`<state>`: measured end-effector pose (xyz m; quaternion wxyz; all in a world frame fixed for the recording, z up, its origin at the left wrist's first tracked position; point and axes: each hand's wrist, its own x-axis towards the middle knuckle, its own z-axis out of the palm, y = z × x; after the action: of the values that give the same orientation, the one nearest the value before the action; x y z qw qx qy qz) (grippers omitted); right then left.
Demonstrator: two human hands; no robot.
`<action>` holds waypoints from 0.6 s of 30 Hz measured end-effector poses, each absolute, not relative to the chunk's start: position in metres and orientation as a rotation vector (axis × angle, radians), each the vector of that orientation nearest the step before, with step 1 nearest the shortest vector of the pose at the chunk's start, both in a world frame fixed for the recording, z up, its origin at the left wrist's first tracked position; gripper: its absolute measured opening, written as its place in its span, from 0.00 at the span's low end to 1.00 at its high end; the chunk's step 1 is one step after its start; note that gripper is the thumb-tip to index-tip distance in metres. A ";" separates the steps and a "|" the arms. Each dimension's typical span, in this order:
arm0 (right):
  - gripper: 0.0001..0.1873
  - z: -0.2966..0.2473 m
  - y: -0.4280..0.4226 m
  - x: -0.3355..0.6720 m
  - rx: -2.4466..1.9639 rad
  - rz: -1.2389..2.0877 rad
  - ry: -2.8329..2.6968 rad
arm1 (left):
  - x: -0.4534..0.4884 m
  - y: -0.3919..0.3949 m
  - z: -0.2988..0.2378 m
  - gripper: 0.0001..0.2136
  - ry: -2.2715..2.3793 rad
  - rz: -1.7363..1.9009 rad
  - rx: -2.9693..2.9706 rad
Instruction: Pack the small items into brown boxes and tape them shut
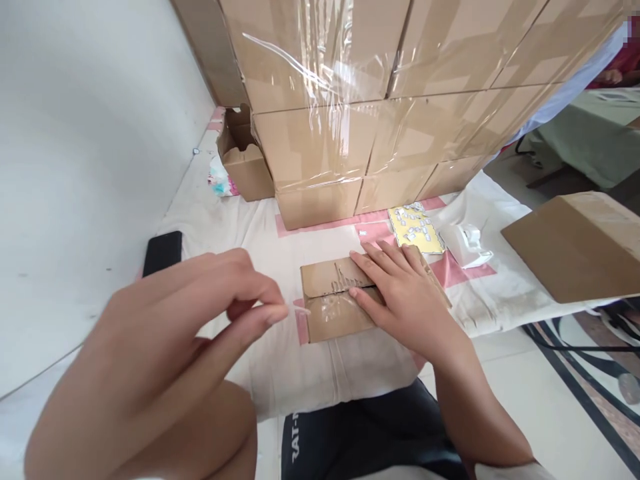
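A small flat cardboard box [325, 277] lies on the cloth in front of me, with torn, ridged cardboard along its middle seam and shiny tape on its near half. My right hand [405, 293] rests flat on the box's right part, fingers spread, and covers much of it. Left of the box, my left hand [200, 333] is raised close to the camera, thumb and forefinger pinched together. From that pinch a thin whitish strip, seemingly clear tape [301, 309], reaches toward the box's left edge; whether it is still stuck there I cannot tell.
Taped cardboard boxes [320, 147] are stacked behind. An open box [250, 170] and a black phone [164, 252] lie left, beside the white wall [90, 167]. Right are a yellow sheet with small labels [416, 228], a white tape dispenser-like object [470, 247] and a larger box [580, 247].
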<state>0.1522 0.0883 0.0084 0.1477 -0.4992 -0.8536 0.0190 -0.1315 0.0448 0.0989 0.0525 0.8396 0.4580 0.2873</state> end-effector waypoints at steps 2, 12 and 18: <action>0.29 0.007 0.091 0.150 -1.472 0.039 -2.481 | -0.122 0.052 0.100 0.10 1.330 0.792 2.515; 0.27 0.005 0.106 0.133 -1.563 0.028 -2.425 | -0.105 0.084 0.089 0.14 1.335 0.545 2.402; 0.25 0.004 0.105 0.132 -1.595 0.079 -2.374 | -0.105 0.097 0.078 0.13 1.417 0.436 2.316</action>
<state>0.1319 0.1054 0.0041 0.1395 -0.5520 -0.8216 0.0272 -0.1051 0.0967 0.0782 0.1945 0.8262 0.5055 0.1554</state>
